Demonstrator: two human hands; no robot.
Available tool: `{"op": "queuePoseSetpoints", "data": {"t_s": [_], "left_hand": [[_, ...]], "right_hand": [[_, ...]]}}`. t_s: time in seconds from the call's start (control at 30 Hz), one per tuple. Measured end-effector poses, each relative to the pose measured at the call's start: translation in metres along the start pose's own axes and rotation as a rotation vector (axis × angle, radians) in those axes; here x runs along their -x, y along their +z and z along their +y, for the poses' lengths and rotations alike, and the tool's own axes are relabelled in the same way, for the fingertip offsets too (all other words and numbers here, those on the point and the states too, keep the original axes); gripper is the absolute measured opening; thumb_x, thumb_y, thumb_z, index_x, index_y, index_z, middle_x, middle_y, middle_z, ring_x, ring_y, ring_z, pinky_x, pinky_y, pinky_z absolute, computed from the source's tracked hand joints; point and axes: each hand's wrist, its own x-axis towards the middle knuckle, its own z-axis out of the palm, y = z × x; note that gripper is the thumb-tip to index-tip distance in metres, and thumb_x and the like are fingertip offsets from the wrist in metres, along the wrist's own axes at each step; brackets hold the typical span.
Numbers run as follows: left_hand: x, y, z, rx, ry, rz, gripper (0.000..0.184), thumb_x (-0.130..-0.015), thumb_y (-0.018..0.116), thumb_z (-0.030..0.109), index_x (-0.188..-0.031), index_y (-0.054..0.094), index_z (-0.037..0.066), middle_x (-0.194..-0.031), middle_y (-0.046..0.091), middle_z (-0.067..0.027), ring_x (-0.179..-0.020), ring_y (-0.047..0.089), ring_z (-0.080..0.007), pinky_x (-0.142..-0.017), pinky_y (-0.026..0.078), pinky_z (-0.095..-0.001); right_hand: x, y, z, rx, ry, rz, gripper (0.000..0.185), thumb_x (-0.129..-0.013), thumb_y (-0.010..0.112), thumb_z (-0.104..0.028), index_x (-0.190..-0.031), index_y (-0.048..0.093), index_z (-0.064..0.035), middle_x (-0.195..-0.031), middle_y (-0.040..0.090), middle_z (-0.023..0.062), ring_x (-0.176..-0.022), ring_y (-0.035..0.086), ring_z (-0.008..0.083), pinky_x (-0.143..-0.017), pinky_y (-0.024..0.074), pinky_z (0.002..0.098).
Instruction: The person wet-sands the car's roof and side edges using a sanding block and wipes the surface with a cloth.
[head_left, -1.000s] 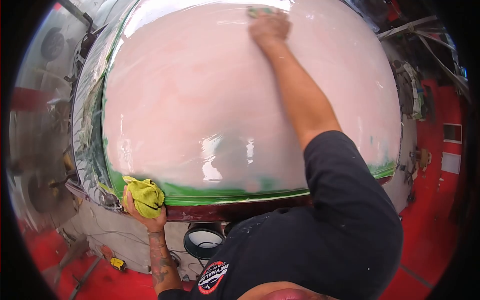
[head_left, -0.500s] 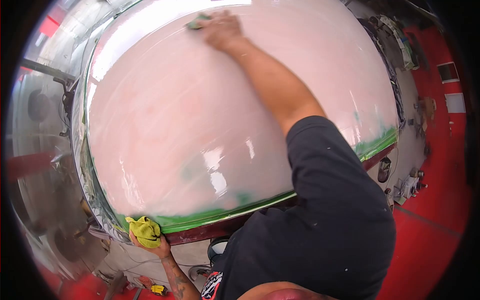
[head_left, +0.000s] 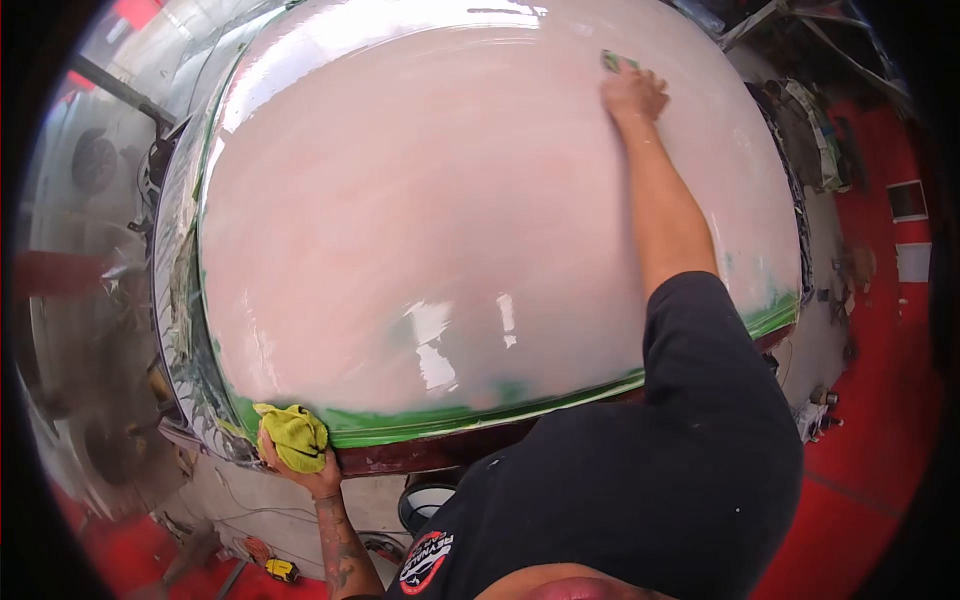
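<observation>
A broad car panel (head_left: 430,220), pale pink and wet with shiny reflections, fills the middle of the view. Its near edge shows green patches and a line of green masking tape (head_left: 400,432). Far out on the upper right of the panel, my right hand (head_left: 635,95) presses a small green sanding pad (head_left: 618,62) against the surface; part of the pad is hidden under the fingers. At the near left corner, my left hand (head_left: 318,480) grips a bunched yellow-green cloth (head_left: 295,438), resting by the panel's edge.
Below the near edge stands a bucket (head_left: 425,503). A yellow tool (head_left: 282,570) and cords lie on the floor at lower left. Plastic sheeting (head_left: 178,300) runs along the panel's left side. Small bottles and cans (head_left: 822,410) stand on the floor at right, near red flooring (head_left: 880,420).
My right hand has swept the green sanding pad from the upper middle of the panel to the right. My left hand stays at the near left corner with the cloth.
</observation>
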Motion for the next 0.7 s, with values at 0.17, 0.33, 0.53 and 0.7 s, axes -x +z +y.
{"op": "queuePoseSetpoints", "data": {"t_s": [0.17, 0.33, 0.53, 0.7], "left_hand": [[-0.001, 0.0, -0.002, -0.015, 0.041, 0.016, 0.093, -0.077, 0.075, 0.029, -0.153, 0.03, -0.002, -0.15, 0.041, -0.0225, -0.139, 0.038, -0.0407, -0.118, 0.024, -0.0546], [0.002, 0.004, -0.005, 0.006, 0.009, 0.036, 0.092, -0.075, 0.075, 0.019, -0.153, 0.029, -0.002, -0.15, 0.041, -0.0214, -0.139, 0.039, -0.0381, -0.119, 0.025, -0.0509], [0.001, 0.004, -0.007, 0.074, 0.006, 0.049, 0.091, -0.076, 0.074, 0.018, -0.153, 0.03, -0.002, -0.151, 0.041, -0.0204, -0.14, 0.039, -0.0364, -0.12, 0.025, -0.0483], [-0.005, 0.004, 0.001, -0.027, 0.059, 0.041, 0.089, -0.08, 0.076, 0.026, -0.153, 0.032, -0.001, -0.15, 0.041, -0.0195, -0.136, 0.042, -0.0369, -0.117, 0.029, -0.0488]], "right_hand": [[0.207, -0.034, -0.267, -0.453, -0.713, -0.257, 0.038, -0.099, 0.044, -0.024, -0.129, 0.064, -0.0102, -0.137, 0.058, 0.0186, -0.128, 0.05, 0.0325, -0.102, 0.0394, 0.0474], [0.35, -0.05, -0.289, -0.512, -1.352, -0.169, 0.031, -0.094, 0.053, -0.021, -0.118, 0.07, -0.0123, -0.128, 0.063, 0.0144, -0.124, 0.053, 0.0313, -0.099, 0.0408, 0.047], [0.144, -0.017, -0.095, -0.313, -0.751, 0.12, 0.033, -0.096, 0.055, -0.028, -0.126, 0.068, -0.0226, -0.121, 0.065, 0.0145, -0.113, 0.059, 0.0337, -0.094, 0.0473, 0.0491], [0.046, -0.026, 0.24, 0.056, 0.237, 0.011, 0.047, -0.094, 0.055, -0.039, -0.14, 0.058, -0.0343, -0.128, 0.062, 0.0175, -0.124, 0.055, 0.0384, -0.102, 0.0475, 0.0502]]}}
